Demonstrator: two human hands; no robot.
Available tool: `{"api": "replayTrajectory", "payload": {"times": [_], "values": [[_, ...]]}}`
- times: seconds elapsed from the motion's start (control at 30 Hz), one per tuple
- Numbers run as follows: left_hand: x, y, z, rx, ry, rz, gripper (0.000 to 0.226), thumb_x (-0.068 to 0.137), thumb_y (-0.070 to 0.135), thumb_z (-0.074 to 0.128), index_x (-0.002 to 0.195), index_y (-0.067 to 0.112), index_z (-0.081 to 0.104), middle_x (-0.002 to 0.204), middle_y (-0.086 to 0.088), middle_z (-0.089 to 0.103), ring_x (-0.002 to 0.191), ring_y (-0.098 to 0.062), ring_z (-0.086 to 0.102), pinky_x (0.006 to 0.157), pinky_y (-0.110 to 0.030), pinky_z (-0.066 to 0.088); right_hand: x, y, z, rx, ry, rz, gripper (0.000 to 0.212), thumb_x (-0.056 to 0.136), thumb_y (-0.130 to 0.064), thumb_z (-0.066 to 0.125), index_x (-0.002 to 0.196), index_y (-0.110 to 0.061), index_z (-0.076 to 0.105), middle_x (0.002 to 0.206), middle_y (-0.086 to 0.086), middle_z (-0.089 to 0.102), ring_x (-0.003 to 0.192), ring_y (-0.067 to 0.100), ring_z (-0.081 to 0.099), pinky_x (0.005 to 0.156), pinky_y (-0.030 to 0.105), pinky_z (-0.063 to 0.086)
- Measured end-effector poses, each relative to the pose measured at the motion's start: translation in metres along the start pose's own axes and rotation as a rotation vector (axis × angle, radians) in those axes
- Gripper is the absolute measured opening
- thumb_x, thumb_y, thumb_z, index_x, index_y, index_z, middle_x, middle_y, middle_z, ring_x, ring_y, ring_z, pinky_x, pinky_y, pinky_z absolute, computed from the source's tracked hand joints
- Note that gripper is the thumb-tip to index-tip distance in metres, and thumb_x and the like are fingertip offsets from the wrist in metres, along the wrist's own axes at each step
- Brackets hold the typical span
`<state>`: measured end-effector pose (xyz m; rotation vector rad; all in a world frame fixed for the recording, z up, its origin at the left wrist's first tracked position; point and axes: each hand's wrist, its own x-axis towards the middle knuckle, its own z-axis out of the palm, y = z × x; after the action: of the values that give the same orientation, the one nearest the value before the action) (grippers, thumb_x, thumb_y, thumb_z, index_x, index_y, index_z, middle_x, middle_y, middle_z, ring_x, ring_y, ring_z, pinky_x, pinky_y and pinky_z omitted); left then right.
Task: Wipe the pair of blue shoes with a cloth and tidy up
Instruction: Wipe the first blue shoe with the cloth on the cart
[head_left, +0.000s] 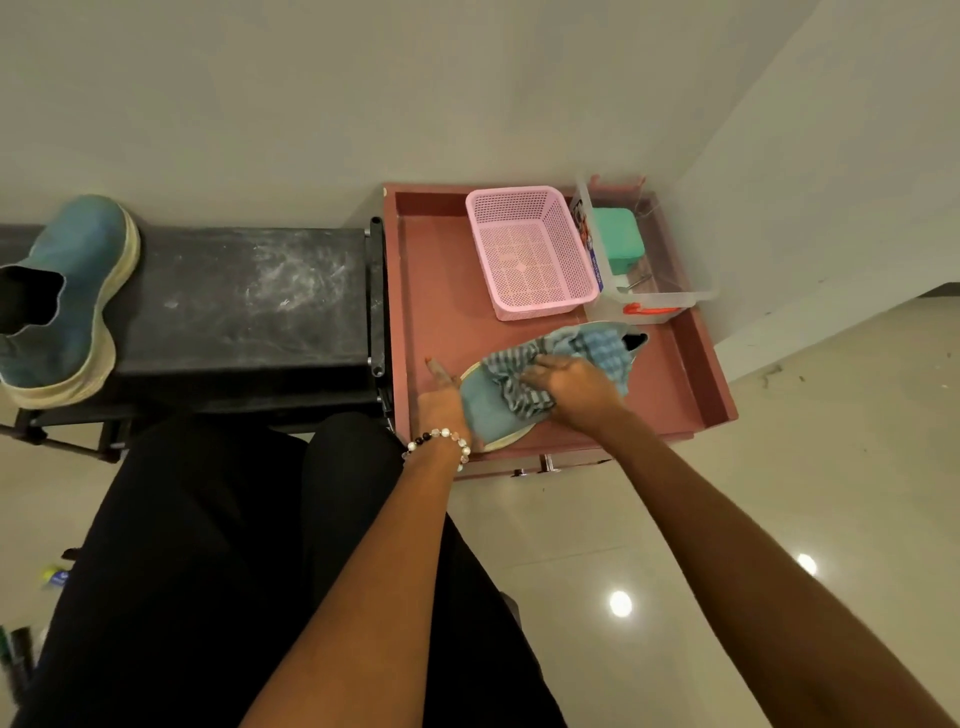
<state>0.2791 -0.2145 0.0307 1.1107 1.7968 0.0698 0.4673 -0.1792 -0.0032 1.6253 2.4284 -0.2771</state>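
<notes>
A: What is the work surface?

B: A shallow reddish-brown tray table (691, 364) with a raised rim, set against a plain pale wall (363, 93) in a corner. Beside it on the left runs a black bench (249, 306), its top scuffed with whitish marks. The floor is glossy cream tile (727, 519) reflecting ceiling lights.

A: Where are the shoes?

B: One blue shoe (480, 410) lies on the tray near its front edge. The other blue shoe (72, 296) rests on the far left end of the bench, well apart.

A: And the hands?

B: The left hand (441, 405) holds the toe end of the shoe on the tray, fingers curled round it, a beaded bracelet (441, 441) at the wrist. The right hand (571, 384) presses a striped blue cloth (524, 374) onto the upper, fingers bent into its folds.

A: Anything else on the tray?

B: A pink mesh basket (530, 249) at the back, and just beside it a clear plastic box (654, 296) holding a green container (621, 241)
</notes>
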Motion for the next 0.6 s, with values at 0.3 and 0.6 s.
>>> {"api": "replayTrajectory", "payload": {"times": [0.3,0.6], "values": [[0.006,-0.003,-0.001,-0.236,0.038,-0.049,0.088,0.082,0.03,0.073,0.149,0.005,0.022,0.13,-0.018,0.051,0.123,-0.031,0.051,0.098,-0.034,0.043,0.017,-0.084,-0.003,0.123,0.047,0.453,0.022,0.088,-0.01,0.049,0.104,-0.003,0.063,0.109,0.016,0.064,0.103,0.032,0.059,0.086,0.037,0.046],[0.008,-0.008,0.003,-0.126,0.042,-0.05,0.053,0.08,0.019,0.075,0.126,0.001,0.054,0.12,-0.021,0.059,0.11,-0.031,0.057,0.096,-0.038,0.044,-0.01,-0.034,0.009,0.192,-0.034,-0.017,0.049,0.08,-0.003,0.061,0.123,-0.026,0.062,0.136,0.004,0.054,0.122,0.025,0.052,0.097,0.034,0.045]]}}
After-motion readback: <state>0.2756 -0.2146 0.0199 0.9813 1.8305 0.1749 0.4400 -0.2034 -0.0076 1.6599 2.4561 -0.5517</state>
